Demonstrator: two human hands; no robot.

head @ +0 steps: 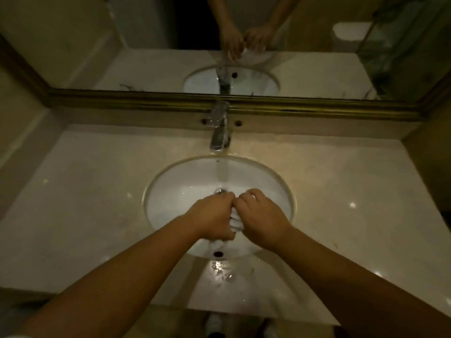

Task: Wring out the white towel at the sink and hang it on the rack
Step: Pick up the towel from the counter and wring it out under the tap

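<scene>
Hands meet over the middle of the white sink (170,186), both clenched around the white towel (236,222). The left hand (212,217) and right hand (262,215) sit knuckle to knuckle, the towel bunched into a tight roll between them, with one end poking out below the left fist. A chrome faucet (220,132) stands behind the basin on the pale marble table (85,191). Above it, the mirror (146,45) repeats the two hands gripping the cloth.

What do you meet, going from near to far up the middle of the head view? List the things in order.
Wet patch on the counter → overflow hole → white towel gripped between the hands → drain → faucet → mirror frame
</scene>
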